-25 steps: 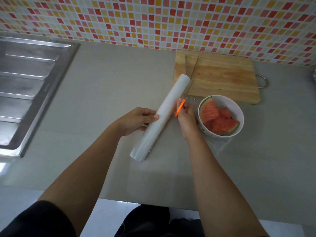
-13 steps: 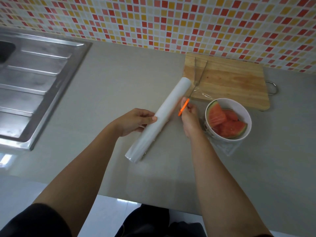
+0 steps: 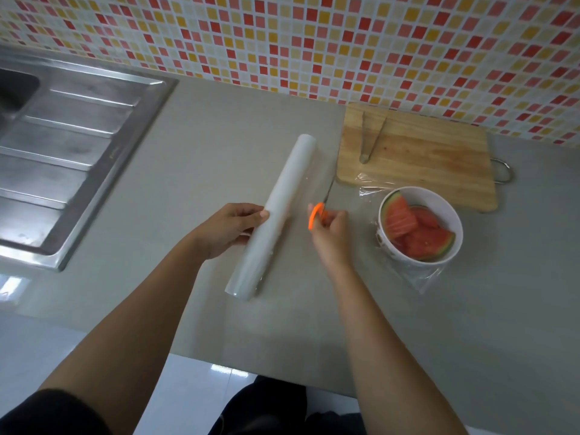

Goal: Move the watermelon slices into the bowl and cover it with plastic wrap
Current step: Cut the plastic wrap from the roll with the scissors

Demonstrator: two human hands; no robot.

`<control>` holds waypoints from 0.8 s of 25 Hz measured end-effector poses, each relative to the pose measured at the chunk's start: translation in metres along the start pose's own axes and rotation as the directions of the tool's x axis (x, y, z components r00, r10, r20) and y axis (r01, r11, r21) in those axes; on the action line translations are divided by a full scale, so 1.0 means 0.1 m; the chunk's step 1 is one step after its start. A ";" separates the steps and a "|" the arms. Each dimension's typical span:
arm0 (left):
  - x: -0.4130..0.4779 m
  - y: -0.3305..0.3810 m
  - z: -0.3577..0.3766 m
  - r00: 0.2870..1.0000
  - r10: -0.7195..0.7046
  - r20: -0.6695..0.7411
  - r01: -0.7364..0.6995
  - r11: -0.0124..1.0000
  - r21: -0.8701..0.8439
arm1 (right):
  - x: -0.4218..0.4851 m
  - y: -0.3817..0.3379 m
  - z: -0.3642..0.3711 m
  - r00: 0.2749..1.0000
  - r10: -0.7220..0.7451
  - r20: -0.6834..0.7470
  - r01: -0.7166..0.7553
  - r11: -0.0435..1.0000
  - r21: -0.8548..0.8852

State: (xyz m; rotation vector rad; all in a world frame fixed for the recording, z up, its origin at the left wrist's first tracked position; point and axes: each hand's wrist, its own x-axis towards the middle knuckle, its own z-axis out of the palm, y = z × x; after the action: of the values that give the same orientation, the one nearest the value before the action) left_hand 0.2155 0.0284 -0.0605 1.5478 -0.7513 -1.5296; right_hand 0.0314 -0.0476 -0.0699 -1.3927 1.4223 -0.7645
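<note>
Gripped the smooth white roll [image 3: 282, 202] mid-length with the left hand [image 3: 232, 229]; clenched orange-handled scissors [image 3: 315, 215] in the right hand [image 3: 329, 230], blades thin, blurred. Heaped at three o'clock in a round white bowl [image 3: 453, 211]: red slices [image 3: 417, 235], crinkled clear film [image 3: 425, 277] underneath. Farther, one o'clock: wooden board [image 3: 423, 158], metal tongs [image 3: 370, 136].

A single wide-angle view from the person's head looks forward and steeply down onto the counter [image 3: 219, 127], close in. Both forearms reach up from the lower frame edge; the tiled wall [image 3: 345, 42] spans the top, bowed by lens distortion.
</note>
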 end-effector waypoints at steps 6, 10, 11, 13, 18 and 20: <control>-0.13 -0.14 0.07 0.992 0.032 -0.125 -0.032 0.999 0.001 | -0.52 0.08 0.04 0.993 -0.030 0.110 0.065 0.941 -0.333; -0.22 -0.24 0.02 0.987 0.024 -0.159 -0.021 1.000 0.022 | -0.60 0.04 0.08 0.990 -0.084 0.111 0.129 0.856 -0.501; -0.24 -0.26 0.01 0.984 0.023 -0.177 -0.017 0.999 0.033 | -0.62 0.03 0.09 0.991 -0.080 0.105 0.124 0.843 -0.524; -0.25 -0.26 0.02 0.972 0.038 -0.233 -0.010 0.993 0.119 | -0.63 0.01 0.11 0.993 -0.075 0.093 0.114 0.818 -0.564; -0.28 -0.17 0.05 0.938 0.133 -0.320 0.025 0.894 0.447 | -0.68 0.06 0.15 0.991 -0.064 0.115 0.121 0.786 -0.606; -0.29 -0.13 0.05 0.938 0.156 -0.310 0.052 0.820 0.570 | -0.69 0.09 0.16 0.992 -0.071 0.103 0.118 0.806 -0.580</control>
State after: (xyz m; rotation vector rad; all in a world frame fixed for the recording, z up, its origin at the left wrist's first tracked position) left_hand 0.2063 0.0597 -0.0569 2.1448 -1.0976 -0.9759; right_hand 0.0341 0.0236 -0.0694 -1.9541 1.6114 -0.3228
